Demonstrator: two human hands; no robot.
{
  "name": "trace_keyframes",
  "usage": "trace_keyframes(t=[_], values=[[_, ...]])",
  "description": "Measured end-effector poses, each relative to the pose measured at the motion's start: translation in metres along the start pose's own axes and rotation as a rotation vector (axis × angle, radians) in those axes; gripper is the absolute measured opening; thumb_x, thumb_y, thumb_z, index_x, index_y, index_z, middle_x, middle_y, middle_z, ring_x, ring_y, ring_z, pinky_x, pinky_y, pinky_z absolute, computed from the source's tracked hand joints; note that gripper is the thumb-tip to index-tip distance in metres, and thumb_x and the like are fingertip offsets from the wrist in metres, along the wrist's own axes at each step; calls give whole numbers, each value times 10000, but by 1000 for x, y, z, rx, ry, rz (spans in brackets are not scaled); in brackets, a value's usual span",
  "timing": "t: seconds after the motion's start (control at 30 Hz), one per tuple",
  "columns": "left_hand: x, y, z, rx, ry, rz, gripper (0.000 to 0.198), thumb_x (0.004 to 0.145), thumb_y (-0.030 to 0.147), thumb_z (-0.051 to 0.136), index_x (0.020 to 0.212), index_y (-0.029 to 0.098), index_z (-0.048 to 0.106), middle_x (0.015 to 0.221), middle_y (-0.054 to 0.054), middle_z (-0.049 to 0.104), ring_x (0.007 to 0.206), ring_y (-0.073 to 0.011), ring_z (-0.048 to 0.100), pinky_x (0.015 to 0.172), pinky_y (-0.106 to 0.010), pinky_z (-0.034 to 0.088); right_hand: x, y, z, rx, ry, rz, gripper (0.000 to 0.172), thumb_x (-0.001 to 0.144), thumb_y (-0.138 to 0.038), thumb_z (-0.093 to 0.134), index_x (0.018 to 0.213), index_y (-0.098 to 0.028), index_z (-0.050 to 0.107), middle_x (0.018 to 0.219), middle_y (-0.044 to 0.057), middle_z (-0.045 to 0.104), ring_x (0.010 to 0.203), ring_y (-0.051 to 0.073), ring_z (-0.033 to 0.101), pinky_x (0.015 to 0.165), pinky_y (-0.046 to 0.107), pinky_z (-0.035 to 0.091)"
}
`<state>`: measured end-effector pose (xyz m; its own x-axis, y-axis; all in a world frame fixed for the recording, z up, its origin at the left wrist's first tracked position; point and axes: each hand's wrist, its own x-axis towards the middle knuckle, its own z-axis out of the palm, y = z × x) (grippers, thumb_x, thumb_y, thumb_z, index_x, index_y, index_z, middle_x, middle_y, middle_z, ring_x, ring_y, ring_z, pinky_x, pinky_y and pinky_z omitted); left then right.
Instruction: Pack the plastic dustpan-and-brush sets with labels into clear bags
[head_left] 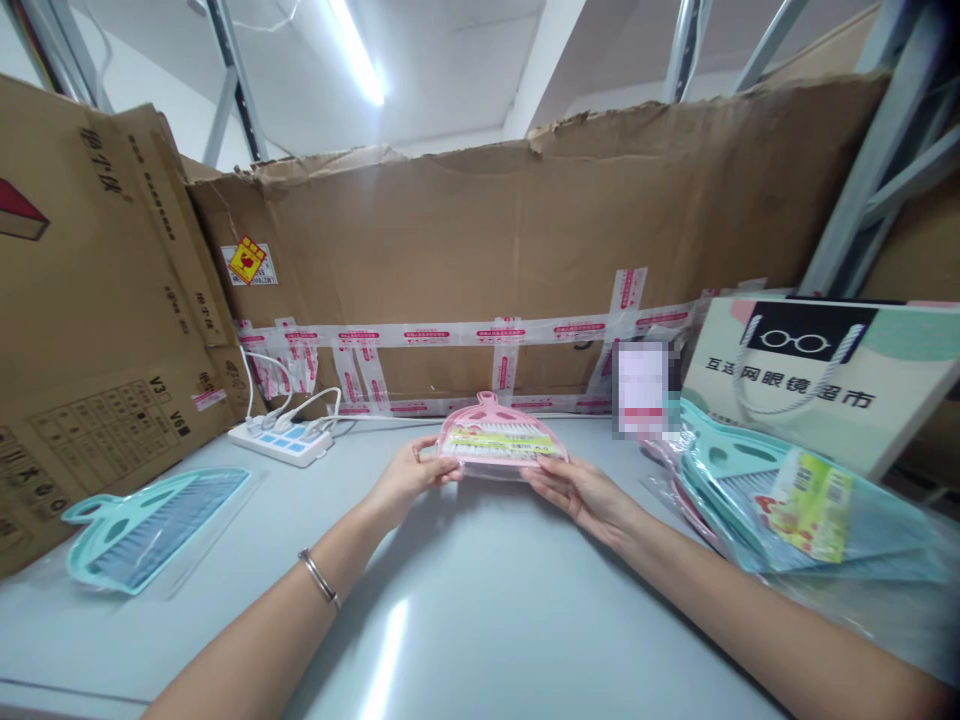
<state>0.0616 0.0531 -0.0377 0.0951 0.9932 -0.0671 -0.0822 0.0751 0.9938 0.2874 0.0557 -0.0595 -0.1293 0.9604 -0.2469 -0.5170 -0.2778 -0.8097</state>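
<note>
A pink dustpan and brush set (495,432) in clear wrapping, with a yellow-green label across it, is held between both hands above the middle of the table. Its handle points away from me. My left hand (416,475) grips the left edge, thumb on top. At the right lower corner, my right hand (581,490) pinches the set, fingers underneath. Part of the fingers on each side is hidden beneath it. On the right lies a pile of wrapped turquoise dustpan sets (750,460), with a pink one partly under them.
Another turquoise dustpan set (161,525) lies at the left on the grey table (465,620). Behind it sits a white power strip (281,440) with plugged-in cables. Large cardboard boxes (420,240) wall the back and left. A paper bag (817,370) stands at the right.
</note>
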Motion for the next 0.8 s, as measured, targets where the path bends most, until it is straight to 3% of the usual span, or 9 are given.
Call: trace_keyframes(t=[0.1, 0.17, 0.27, 0.37, 0.43, 0.53, 0.63, 0.73, 0.8], values=[[1, 0, 2, 61, 1, 7, 537, 647, 304, 735, 1088, 85, 524, 645, -70, 674, 569, -131, 636, 595, -226, 484, 1, 1, 0, 3, -13, 11, 124, 681, -58, 662, 782, -78, 593, 688, 122, 706, 637, 170, 687, 584, 189, 571], [-2, 4, -1, 119, -60, -3, 671, 666, 331, 716, 1220, 96, 421, 785, -116, 687, 648, -155, 657, 628, -252, 496, 1, 1, 0, 5, -15, 13, 127, 690, -34, 638, 795, -84, 587, 703, 114, 708, 644, 163, 687, 588, 192, 571], [-9, 18, -15, 218, -278, -11, 851, 668, 315, 711, 1364, 196, 236, 1167, -186, 572, 873, -198, 650, 737, -301, 501, -2, 1, 0, 5, -34, 28, 139, 701, -2, 596, 796, -103, 581, 707, 87, 708, 642, 143, 685, 606, 184, 568], [-19, 37, -36, 399, -559, 1, 925, 582, 222, 759, 1359, 331, 269, 1416, -142, 324, 1078, -254, 560, 808, -346, 492, -5, 1, 2, -10, -109, 30, 180, 681, -6, 610, 826, -110, 584, 736, 77, 708, 644, 140, 682, 623, 190, 566], [-24, 47, -45, 521, -615, 65, 894, 572, 186, 753, 1334, 366, 321, 1452, -94, 265, 1172, -271, 482, 849, -366, 478, -8, 2, 3, -34, -179, 17, 236, 662, -26, 640, 876, -108, 588, 768, 76, 708, 660, 142, 682, 639, 201, 563], [-25, 51, -42, 672, -539, 297, 735, 654, 203, 691, 1309, 339, 386, 1400, -75, 364, 1234, -249, 405, 926, -372, 430, -12, 0, 6, -63, -272, -31, 324, 633, -65, 687, 940, -113, 593, 832, 77, 707, 702, 148, 678, 686, 229, 557], [-19, 42, -30, 792, -438, 541, 568, 698, 226, 659, 1234, 301, 488, 1260, -73, 503, 1174, -224, 449, 974, -382, 380, -14, -5, 8, -75, -297, -116, 364, 616, -96, 711, 962, -127, 601, 925, 80, 699, 783, 162, 671, 724, 248, 544], [-11, 30, -22, 800, -338, 679, 480, 704, 246, 662, 1167, 273, 542, 1151, -77, 558, 1062, -210, 513, 941, -388, 398, -15, -10, 8, -98, -306, -202, 405, 623, -136, 717, 1008, -148, 594, 1010, 78, 680, 867, 172, 652, 750, 259, 531], [-9, 24, -19, 773, -268, 722, 454, 688, 274, 683, 1126, 246, 566, 1117, -86, 568, 1030, -212, 523, 915, -390, 410, -15, -13, 8, -107, -309, -259, 542, 621, -141, 724, 1128, -185, 537, 1062, 65, 661, 898, 170, 640, 773, 276, 525]])
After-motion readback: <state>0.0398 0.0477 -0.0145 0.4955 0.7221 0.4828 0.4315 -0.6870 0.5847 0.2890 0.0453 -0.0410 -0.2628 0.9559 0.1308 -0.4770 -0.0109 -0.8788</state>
